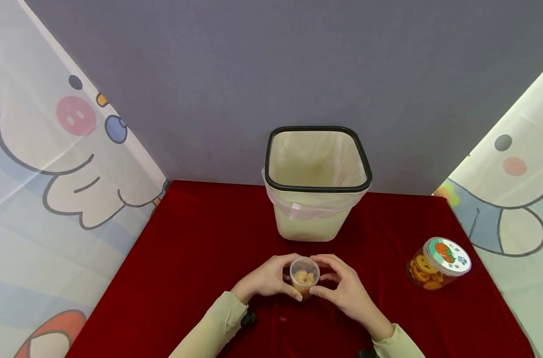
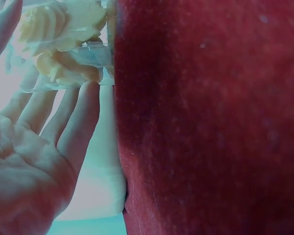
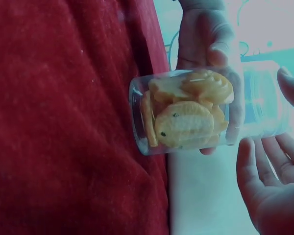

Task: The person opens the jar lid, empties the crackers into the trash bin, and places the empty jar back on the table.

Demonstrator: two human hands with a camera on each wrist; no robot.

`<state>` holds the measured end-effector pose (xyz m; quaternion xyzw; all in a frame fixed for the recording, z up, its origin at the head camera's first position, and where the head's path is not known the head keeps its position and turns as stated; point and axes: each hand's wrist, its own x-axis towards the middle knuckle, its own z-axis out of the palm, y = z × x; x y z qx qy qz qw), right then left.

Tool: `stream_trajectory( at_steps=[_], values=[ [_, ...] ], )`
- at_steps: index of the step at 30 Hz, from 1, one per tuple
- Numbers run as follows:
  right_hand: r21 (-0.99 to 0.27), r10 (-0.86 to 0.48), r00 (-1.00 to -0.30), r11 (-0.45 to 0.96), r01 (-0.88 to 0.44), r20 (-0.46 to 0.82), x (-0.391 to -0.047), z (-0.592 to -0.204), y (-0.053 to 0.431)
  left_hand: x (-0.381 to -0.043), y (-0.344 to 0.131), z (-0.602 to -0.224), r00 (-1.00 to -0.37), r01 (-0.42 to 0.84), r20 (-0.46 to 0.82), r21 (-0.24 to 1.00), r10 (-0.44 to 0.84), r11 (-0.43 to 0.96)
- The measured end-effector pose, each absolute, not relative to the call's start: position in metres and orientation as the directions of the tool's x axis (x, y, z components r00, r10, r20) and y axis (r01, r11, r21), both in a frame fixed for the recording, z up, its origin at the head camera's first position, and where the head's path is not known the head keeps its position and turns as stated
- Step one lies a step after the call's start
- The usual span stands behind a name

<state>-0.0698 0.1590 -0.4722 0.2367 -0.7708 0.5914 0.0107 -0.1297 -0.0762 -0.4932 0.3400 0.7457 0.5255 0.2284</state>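
Observation:
A small clear jar (image 1: 304,278) of pale yellow cookies stands on the red cloth in front of the bin. My left hand (image 1: 271,276) holds its left side with curved fingers and thumb. On the opposite side, my right hand (image 1: 345,287) has its thumb and fingers round the jar's upper part. In the right wrist view, swirled and round cookies (image 3: 186,122) lie in the jar's lower part, with clear room above them. Left wrist fingertips (image 2: 90,90) touch the clear wall below the cookies. Whether a transparent lid sits on top, I cannot tell.
Behind the jar stands a cream waste bin (image 1: 307,226) with a black rim and a plastic liner. To the right, a second clear jar (image 1: 436,266) holding orange snacks leans, its white and green lid on. Red cloth (image 1: 208,233) covers the table; a grey panel (image 1: 199,89) stands behind.

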Motion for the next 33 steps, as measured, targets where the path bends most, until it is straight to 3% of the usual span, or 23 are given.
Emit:
stream_trajectory(
  at_steps=[3,10,33],
  values=[
    [-0.895,-0.343,-0.883,0.196,-0.402,0.321,-0.066,-0.460,0.154,-0.130,-0.076,-0.494,-0.666,0.270,0.018,0.938,0.746,0.219],
    [-0.896,-0.352,-0.881,0.192,-0.400,0.317,-0.070,-0.476,0.159,-0.129,-0.076,-0.494,-0.672,0.268,0.004,0.933,0.740,0.238],
    [-0.887,-0.362,-0.869,0.186,-0.423,0.338,-0.070,-0.480,0.156,-0.125,-0.077,-0.493,-0.681,0.297,0.015,0.919,0.732,0.258]
  ],
)
